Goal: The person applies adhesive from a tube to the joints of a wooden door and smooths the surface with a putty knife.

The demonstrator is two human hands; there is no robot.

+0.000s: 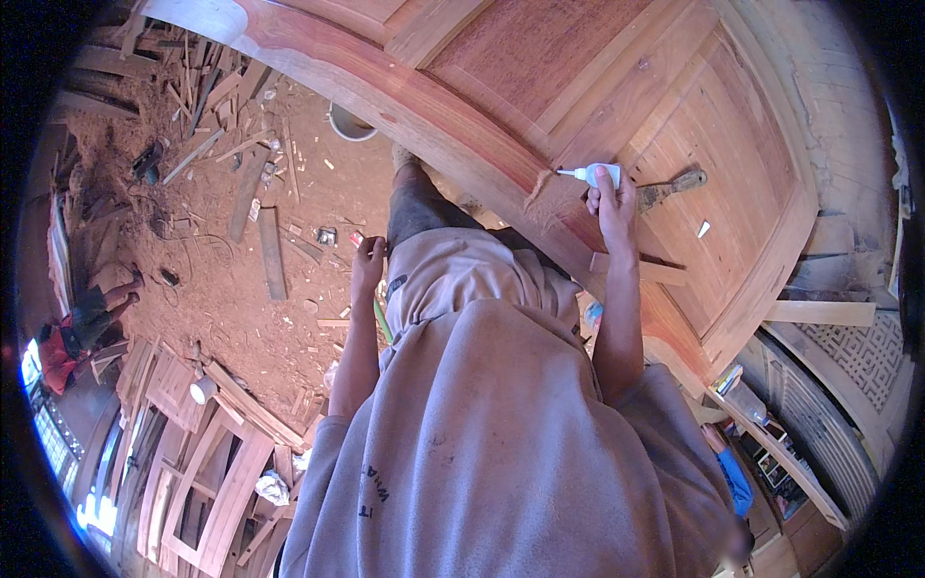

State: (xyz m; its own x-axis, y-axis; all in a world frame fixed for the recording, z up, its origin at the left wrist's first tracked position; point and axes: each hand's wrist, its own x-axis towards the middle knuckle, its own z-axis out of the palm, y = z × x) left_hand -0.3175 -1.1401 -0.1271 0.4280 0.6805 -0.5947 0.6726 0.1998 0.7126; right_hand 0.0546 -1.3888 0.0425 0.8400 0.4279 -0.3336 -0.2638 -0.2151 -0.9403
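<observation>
The right hand [614, 200] is clamped on a small white glue bottle [595, 174], nozzle pointing left at the sawdust-filled patch [541, 196] on the wooden door [674, 116]. The left hand [367, 258], far left, pinches something small.

Daylight was even, warm-toned; glare at windows [58, 453] lower left; heavy fisheye bending, black vignette at rim; slight softness overall

Carpentry workshop. Large panelled wooden door [617, 125] lying flat as workpiece, offcuts and scrap planks [260, 222] strewn over sawdust-covered dirt floor [222, 299], unfinished wooden frames [202, 472] stacked lower left, carved lattice panel [858, 356] at right.
</observation>
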